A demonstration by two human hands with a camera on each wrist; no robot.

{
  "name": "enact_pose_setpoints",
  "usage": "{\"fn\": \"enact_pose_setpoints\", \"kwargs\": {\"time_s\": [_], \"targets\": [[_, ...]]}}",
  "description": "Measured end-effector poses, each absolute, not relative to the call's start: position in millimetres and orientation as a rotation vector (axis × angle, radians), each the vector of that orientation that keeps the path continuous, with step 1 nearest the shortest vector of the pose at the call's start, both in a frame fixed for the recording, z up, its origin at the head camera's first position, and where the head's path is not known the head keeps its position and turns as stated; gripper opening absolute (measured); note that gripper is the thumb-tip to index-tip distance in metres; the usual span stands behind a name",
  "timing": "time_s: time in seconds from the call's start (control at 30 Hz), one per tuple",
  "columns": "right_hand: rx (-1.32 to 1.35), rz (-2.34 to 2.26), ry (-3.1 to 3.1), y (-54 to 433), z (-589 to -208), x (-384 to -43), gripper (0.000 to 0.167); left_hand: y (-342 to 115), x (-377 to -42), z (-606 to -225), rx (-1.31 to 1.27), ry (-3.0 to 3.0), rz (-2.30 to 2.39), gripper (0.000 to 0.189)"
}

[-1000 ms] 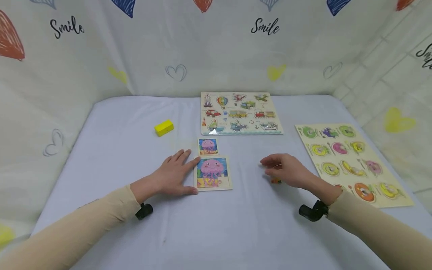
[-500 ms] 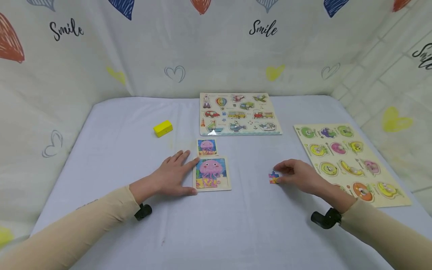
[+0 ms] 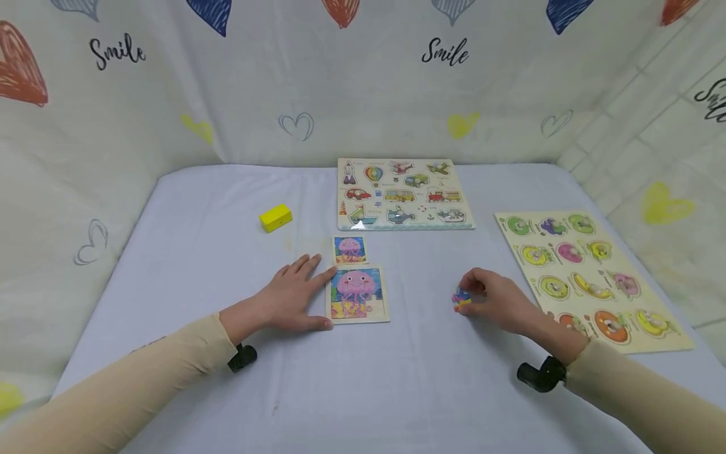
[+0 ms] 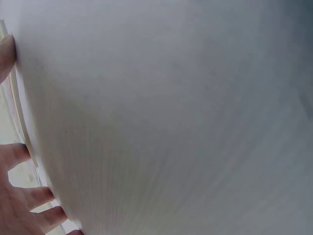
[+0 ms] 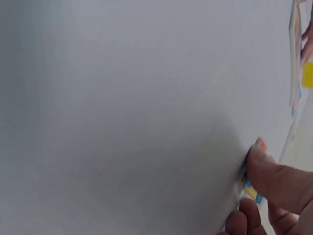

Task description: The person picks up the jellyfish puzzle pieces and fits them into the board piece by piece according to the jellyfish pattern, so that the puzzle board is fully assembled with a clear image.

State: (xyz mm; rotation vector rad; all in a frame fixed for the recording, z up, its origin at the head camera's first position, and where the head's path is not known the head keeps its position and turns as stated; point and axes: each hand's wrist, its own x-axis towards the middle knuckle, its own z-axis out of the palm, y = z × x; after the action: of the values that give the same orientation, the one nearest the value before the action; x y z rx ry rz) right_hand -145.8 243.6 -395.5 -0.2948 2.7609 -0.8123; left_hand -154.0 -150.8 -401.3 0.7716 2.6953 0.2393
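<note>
My left hand [image 3: 292, 296] lies flat with spread fingers, its fingertips against the left edge of a square jellyfish puzzle board [image 3: 386, 309]. The lower right corner of that board shows bare wood. Touching its top edge is a small jellyfish picture card [image 3: 350, 250]. Off to the right, my right hand [image 3: 499, 301] pinches a small colourful jigsaw piece [image 3: 461, 299] between thumb and fingers, just over the cloth. In the right wrist view, the thumb covers much of the jigsaw piece [image 5: 252, 190].
A yellow block [image 3: 275, 218] lies at the back left. Behind the card is a vehicle puzzle board [image 3: 406, 193]. A fruit puzzle board [image 3: 593, 279] lies at the right, partly under the right forearm. White cloth covers the table [image 3: 363, 391].
My right hand has drawn back to the right and now holds the jigsaw piece, which has turned and tilted in the fingers. The left hand stays at the board.
</note>
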Motion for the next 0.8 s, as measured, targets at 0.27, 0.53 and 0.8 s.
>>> {"fn": "enact_pose_setpoints", "kwargs": {"time_s": [0.27, 0.53, 0.8], "targets": [[-0.288, -0.983, 2.71, 214, -394, -149, 0.018, -150, -153, -400, 0.761, 2.694, 0.238, 0.099], [-0.184, -1.174, 2.465, 162, -397, -160, 0.021, -151, -153, -401, 0.754, 2.685, 0.241, 0.099], [-0.191, -1.218, 2.376, 130, -398, -160, 0.017, -151, -153, -400, 0.749, 2.687, 0.237, 0.099]]}}
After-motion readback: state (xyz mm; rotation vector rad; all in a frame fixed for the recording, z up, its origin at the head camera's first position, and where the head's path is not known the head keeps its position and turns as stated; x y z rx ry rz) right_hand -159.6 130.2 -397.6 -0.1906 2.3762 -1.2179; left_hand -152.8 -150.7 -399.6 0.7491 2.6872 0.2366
